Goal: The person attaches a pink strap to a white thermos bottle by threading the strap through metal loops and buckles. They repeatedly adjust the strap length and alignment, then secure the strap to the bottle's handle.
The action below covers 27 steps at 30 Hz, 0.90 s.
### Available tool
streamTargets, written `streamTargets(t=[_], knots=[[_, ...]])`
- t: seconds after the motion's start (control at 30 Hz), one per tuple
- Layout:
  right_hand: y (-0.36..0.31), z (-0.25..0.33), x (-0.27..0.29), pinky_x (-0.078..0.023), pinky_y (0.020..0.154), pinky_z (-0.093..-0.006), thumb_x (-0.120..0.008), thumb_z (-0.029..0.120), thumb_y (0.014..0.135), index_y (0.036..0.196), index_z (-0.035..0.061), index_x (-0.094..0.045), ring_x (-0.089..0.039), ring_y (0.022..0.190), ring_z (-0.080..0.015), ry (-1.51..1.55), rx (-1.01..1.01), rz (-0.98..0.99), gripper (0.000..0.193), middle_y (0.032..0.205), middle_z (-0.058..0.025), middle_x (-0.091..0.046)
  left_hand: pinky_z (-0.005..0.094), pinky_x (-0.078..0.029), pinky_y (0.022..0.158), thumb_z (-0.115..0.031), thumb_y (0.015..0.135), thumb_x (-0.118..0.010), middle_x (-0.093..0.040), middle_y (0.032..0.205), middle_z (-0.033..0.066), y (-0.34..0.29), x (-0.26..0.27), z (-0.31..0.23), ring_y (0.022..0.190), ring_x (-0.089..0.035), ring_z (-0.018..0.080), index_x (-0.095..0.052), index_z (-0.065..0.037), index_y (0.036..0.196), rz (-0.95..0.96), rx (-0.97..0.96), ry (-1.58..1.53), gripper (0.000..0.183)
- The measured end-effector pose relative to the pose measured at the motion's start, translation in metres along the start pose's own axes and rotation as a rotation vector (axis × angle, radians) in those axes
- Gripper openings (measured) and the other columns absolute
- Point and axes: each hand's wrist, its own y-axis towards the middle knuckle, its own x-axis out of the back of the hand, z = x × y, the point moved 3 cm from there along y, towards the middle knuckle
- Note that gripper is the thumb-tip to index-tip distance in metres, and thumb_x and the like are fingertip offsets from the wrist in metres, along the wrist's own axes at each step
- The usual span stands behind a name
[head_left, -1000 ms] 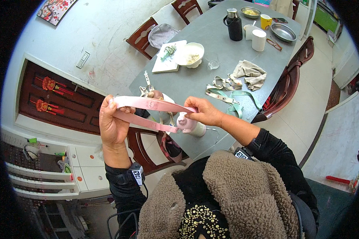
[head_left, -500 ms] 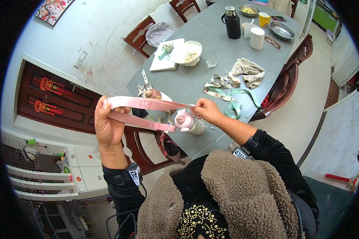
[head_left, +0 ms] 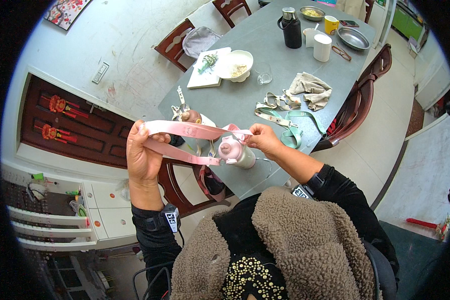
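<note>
My left hand [head_left: 142,152] grips one end of a pink strap [head_left: 185,131] that is looped into two bands. My right hand [head_left: 265,140] pinches the strap's other end near its buckle. A small pink and white bottle [head_left: 236,151] hangs from the strap just below my right hand, over the near corner of the grey table [head_left: 245,95]. A green strap [head_left: 285,120] lies on the table just beyond my right hand.
On the table stand a white bowl [head_left: 235,65] on a card, a beige cloth [head_left: 312,90], a black flask [head_left: 291,27], a white cup [head_left: 322,47], a metal dish [head_left: 352,37] and a yellow mug [head_left: 331,24]. Dark wooden chairs [head_left: 357,105] ring it. A dark red door [head_left: 80,125] is at left.
Both hands have shifted slightly toward me and lower in view, keeping the pink strap stretched between them. The bottle still hangs under the right hand.
</note>
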Motion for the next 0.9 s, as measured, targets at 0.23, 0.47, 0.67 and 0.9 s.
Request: streamTargets(t=[0.23, 0.47, 0.67, 0.9], knots=[[-0.001, -0.005, -0.001, -0.049, 0.059, -0.0260, -0.073, -0.009, 0.073, 0.081, 0.0057, -0.058, -0.057, 0.068, -0.0104, 0.054, 0.131, 0.004, 0.022, 0.078, -0.0023, -0.062, 0.0375, -0.052, 0.077, -0.013, 0.092, -0.060, -0.060, 0.076, 0.0057, 0.000, 0.002, 0.002, 0.074, -0.059, 0.0176, -0.053, -0.009, 0.093, 0.014, -0.001, 0.009, 0.008], [-0.013, 0.008, 0.001, -0.044, 0.055, -0.0227, -0.070, 0.005, 0.078, 0.084, 0.0086, -0.062, -0.057, 0.070, -0.0074, -0.100, 0.109, 0.067, 0.011, 0.077, 0.0014, -0.062, 0.0382, -0.051, 0.077, -0.014, 0.093, -0.060, -0.060, 0.076, 0.0052, -0.001, 0.001, -0.002, 0.075, -0.058, 0.0174, -0.052, -0.010, 0.093, -0.008, -0.020, -0.003, 0.008], [-0.017, 0.011, -0.002, -0.041, 0.051, -0.0216, -0.059, 0.014, 0.083, 0.086, 0.0102, -0.062, -0.058, 0.067, -0.0079, -0.162, -0.021, 0.252, 0.007, 0.077, 0.0017, -0.061, 0.0384, -0.050, 0.078, -0.014, 0.093, -0.058, -0.060, 0.076, 0.0054, -0.001, 0.000, -0.009, 0.075, -0.058, 0.0171, -0.052, -0.011, 0.094, 0.000, -0.046, -0.019, 0.007], [-0.015, 0.012, -0.004, -0.041, 0.046, -0.0242, -0.066, 0.027, 0.087, 0.086, 0.0119, -0.061, -0.058, 0.059, -0.0100, -0.259, -0.304, -0.021, 0.016, 0.072, 0.0006, -0.058, 0.0392, -0.051, 0.078, -0.014, 0.094, -0.058, -0.060, 0.076, 0.0064, -0.003, -0.008, -0.013, 0.075, -0.058, 0.0180, -0.049, -0.010, 0.091, 0.094, -0.095, 0.001, 0.010]])
